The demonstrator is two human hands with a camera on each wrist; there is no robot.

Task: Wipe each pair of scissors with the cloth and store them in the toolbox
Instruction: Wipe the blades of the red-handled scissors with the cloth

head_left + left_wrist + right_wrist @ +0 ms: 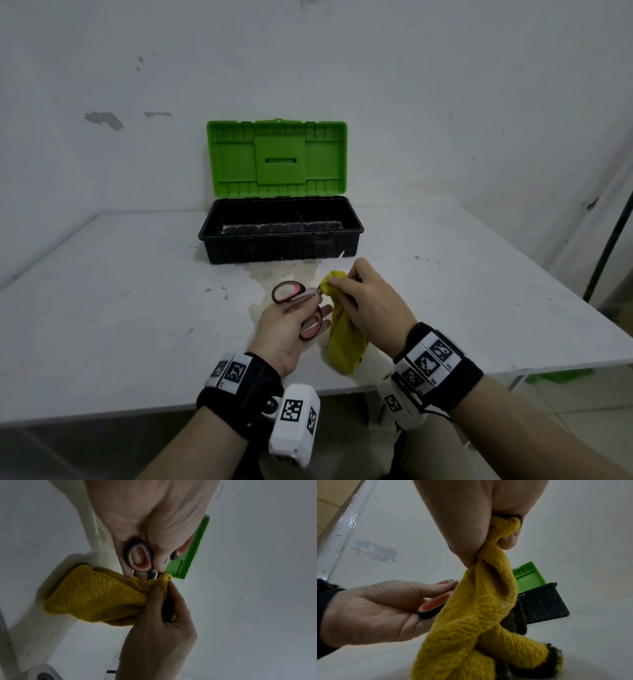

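Observation:
A pair of scissors [291,291] with black and pink-orange handles lies in my left hand [291,322], palm up, above the table's front middle. Its blade tip [339,256] points toward the toolbox. My right hand [363,294] pinches a yellow cloth [346,339] around the blades near the pivot; the rest of the cloth hangs down to the table. In the left wrist view my fingers curl round the scissors' handle loop [139,558] beside the cloth [96,596]. The right wrist view shows the cloth [481,601] bunched in my right hand. The toolbox [281,236] stands open behind.
The toolbox has a black base and an upright green lid [277,157] against the white wall. The white table [120,308] bears stains and a damp patch in front of the box. A dark pole [613,233] stands at the far right beyond the table edge.

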